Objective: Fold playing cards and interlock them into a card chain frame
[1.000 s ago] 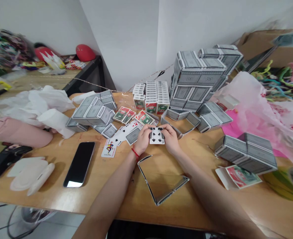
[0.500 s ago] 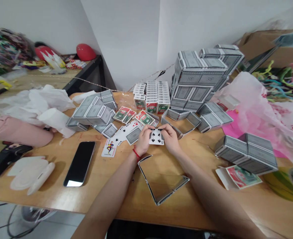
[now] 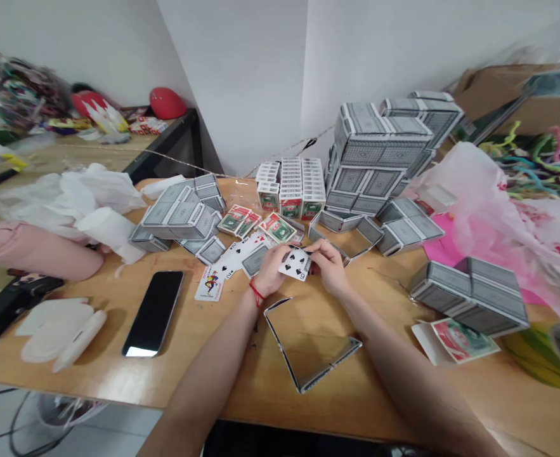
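Note:
A six of spades playing card [image 3: 295, 264], tilted, is gripped at its left side by my left hand [image 3: 270, 271], which wears a red string bracelet. Closed fingers of my right hand [image 3: 328, 265] pinch its upper right edge; whether more cards lie behind it I cannot tell. Nearer my body lies an angled frame of folded cards [image 3: 300, 384], open on one side. Left of my hands, loose cards spread out, with a joker [image 3: 209, 285] in front. Card boxes [image 3: 277, 228] printed red and green lie just beyond my hands.
Tall stacked card blocks [image 3: 379, 158] stand at the back right, with another block [image 3: 470, 295] nearer me. A smaller card structure [image 3: 177, 212] stands left. A phone [image 3: 153, 313] lies front left. Plastic bags and yellow tape [image 3: 541, 355] border the right side.
The six of spades has turned and tilted, its lower right corner now toward me. My right fingers have shifted along its upper edge. The other things stay in place.

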The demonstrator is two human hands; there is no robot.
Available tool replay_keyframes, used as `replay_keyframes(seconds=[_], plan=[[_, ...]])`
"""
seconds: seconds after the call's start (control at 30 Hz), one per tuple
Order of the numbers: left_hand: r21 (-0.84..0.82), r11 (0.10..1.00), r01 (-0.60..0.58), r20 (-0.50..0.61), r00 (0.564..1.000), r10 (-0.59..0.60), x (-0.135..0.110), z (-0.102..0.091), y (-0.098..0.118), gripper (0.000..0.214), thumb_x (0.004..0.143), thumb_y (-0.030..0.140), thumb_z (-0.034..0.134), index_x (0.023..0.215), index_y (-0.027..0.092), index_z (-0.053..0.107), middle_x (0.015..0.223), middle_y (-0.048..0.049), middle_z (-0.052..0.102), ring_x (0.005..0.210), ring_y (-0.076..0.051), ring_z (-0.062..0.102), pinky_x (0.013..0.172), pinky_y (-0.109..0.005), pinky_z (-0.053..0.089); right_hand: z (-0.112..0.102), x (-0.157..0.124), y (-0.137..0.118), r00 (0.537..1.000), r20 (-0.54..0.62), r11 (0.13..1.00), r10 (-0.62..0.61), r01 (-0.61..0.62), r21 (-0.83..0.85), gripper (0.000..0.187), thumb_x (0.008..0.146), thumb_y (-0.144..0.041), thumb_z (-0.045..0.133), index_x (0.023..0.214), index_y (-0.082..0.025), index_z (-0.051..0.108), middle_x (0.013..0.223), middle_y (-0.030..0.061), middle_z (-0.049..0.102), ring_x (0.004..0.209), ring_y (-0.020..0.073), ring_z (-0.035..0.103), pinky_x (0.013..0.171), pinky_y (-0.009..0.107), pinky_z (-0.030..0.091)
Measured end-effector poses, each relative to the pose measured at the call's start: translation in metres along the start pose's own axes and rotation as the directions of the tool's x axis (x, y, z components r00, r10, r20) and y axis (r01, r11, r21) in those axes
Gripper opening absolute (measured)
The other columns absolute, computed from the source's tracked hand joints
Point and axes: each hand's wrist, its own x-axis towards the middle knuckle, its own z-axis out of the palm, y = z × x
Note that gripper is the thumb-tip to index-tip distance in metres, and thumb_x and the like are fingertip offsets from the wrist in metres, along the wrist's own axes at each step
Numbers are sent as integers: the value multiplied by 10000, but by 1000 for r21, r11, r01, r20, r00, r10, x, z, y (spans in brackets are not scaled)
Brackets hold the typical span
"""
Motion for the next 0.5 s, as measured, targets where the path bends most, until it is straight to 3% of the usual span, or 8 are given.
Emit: replay_keyframes(seconds=[0.17,0.5], plan=[[-29,987,159,81,984,-157,1,-4,7,208,684,290,506,538,168,424,520,31,408,478,-76,377,451,-205,318,-2,0,-1,997,16,994,-69,71,-86,42,691,-246,496,700,-224,530,524,-48,493,430,100,432,416,230,331],[-182,948,259,124,963,-239,8,-6,3,201,737,313,489,682,149,592,667,-33,593,571,-114,507,530,-231,401,-2,-1,3,981,7,929,-195,187,-318,111,717,-217,466,730,-215,576,551,-42,486,480,100,418,458,227,328]])
